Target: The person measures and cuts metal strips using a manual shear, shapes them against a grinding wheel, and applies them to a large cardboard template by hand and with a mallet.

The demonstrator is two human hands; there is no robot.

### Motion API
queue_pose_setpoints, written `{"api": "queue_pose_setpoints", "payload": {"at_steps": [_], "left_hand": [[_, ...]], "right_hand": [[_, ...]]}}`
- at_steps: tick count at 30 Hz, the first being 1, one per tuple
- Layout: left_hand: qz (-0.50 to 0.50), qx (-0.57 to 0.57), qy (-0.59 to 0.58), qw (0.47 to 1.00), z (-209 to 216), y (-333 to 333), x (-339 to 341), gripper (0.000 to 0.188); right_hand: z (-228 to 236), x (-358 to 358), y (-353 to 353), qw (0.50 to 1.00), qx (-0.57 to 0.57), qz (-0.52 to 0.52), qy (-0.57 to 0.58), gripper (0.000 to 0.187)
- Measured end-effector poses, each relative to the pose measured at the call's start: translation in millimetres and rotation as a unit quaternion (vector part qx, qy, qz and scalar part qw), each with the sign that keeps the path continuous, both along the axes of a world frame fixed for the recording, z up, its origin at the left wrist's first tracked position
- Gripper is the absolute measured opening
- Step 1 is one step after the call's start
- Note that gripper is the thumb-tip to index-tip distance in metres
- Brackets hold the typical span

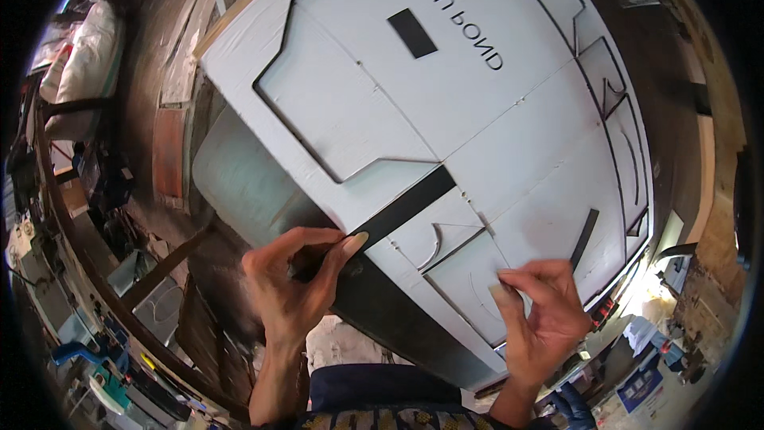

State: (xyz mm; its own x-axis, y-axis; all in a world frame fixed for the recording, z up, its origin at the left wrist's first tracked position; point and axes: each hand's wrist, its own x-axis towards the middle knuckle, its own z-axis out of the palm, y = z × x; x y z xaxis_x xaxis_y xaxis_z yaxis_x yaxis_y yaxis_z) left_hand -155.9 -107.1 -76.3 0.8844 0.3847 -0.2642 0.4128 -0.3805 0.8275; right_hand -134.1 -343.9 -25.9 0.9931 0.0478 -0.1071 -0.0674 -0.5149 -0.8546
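My left hand [296,283] pinches the near end of a flat black strip [407,204] between thumb and fingers. The strip lies slantwise across a large white board [509,151], its far end near the board's middle. Over the board's near right part, my right hand [545,318] is closed in a pinch; whatever is between its fingertips, if anything, is too small to make out. Close beside that hand lies a narrow black strip [585,237]. A small black rectangle [413,33] sits farther up the board. Dark outlines and cut shapes run along the board's sides.
Under the board's near left side is a greenish table surface [247,167]. Wooden planks [181,80] and a white sack [87,56] are at the left. Tools, including a blue-handled one [76,353], crowd the lower left. Assorted items fill the lower right.
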Motion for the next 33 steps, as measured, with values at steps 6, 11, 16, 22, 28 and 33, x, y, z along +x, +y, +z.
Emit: {"api": "queue_pose_setpoints", "payload": {"at_steps": [6, 11, 16, 22, 28, 33], "left_hand": [[0.010, -0.050, 0.009, 0.999, 1.8, 1.3, 4.5, 0.010], [-0.004, -0.056, 0.005, 0.998, 4.0, 3.6, 3.2, 0.009], [0.008, -0.071, -0.033, 0.997, -0.3, 4.4, 2.5, 0.010], [0.005, -0.090, -0.045, 0.995, -7.8, 7.9, -1.2, 0.009], [-0.010, -0.101, -0.023, 0.995, -1.8, 12.2, 1.2, 0.013], [-0.014, -0.099, -0.049, 0.994, -8.5, 11.7, -0.4, 0.011]], "right_hand": [[-13.2, 2.6, 63.0, 0.999, -0.021, 0.004, -0.033, 0.021], [-25.5, 1.2, 75.5, 0.993, -0.068, 0.055, -0.084, 0.016], [-26.5, 3.5, 77.1, 0.988, -0.104, 0.084, -0.082, 0.016], [-21.6, 4.8, 79.3, 0.982, -0.126, 0.113, -0.089, 0.017], [-15.0, 9.2, 82.9, 0.967, -0.158, 0.165, -0.108, 0.019], [-9.9, 21.0, 92.6, 0.955, -0.176, 0.210, -0.117, 0.021]]}}
